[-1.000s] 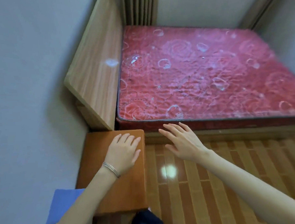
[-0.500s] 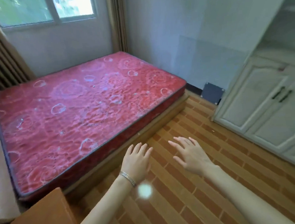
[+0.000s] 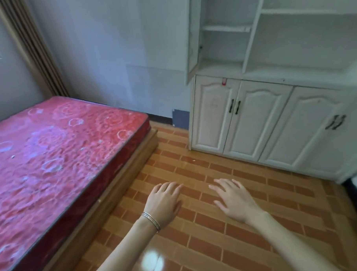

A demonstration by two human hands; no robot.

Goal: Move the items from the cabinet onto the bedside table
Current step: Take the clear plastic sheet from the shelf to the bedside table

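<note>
Both bare hands out in front, palms down over the floor of orange-brown brick-pattern tiles. Left hand, thin silver bangles at the wrist, fingers loosely spread and holding nothing. Right hand just beside it, apart from it, fingers likewise splayed and empty. Ahead of the fingertips and to the right, well apart from them, the tall white wooden cabinet: arched-panel lower doors with dark handles shut, upper left door swung open, white shelves above showing bare. No item of the task to be made out on those shelves; a small red mark at the top edge of the lower doors, too small to identify. Left of the fingers, the red patterned mattress on a low wooden bed frame. Beyond, a pale grey wall and brown pleated curtain.
</note>
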